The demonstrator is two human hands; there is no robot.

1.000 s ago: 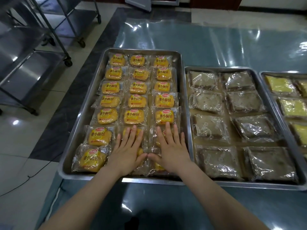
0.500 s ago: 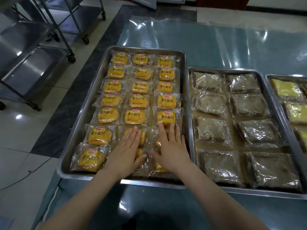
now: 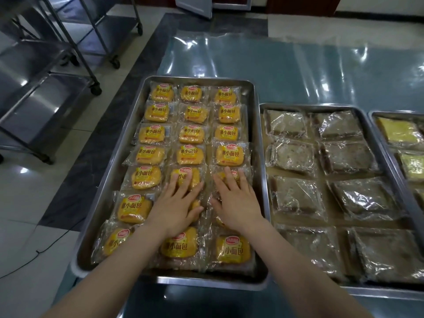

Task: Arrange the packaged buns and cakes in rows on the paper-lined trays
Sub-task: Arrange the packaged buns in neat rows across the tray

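A steel tray (image 3: 128, 143) holds several rows of yellow packaged buns (image 3: 229, 154), three across. My left hand (image 3: 176, 205) lies flat with straight fingers on the middle-column buns, fingertips on one bun (image 3: 195, 177). My right hand (image 3: 236, 200) lies flat on the right-column buns beside it. Both hands press on the packets and grip nothing. Two buns (image 3: 232, 249) of the nearest row show below my wrists. To the right a second tray (image 3: 367, 120) holds brown wrapped cakes (image 3: 291, 157) in two columns.
A third tray (image 3: 376, 125) with yellow cakes (image 3: 400, 131) is cut off at the right edge. The trays sit on a table covered with clear plastic sheet (image 3: 298, 65). Steel wheeled racks (image 3: 46, 92) stand on the tiled floor at left.
Both hands have slid forward, away from me, by about one row of buns. The nearest row of buns is uncovered now. The view has come closer to the tray.
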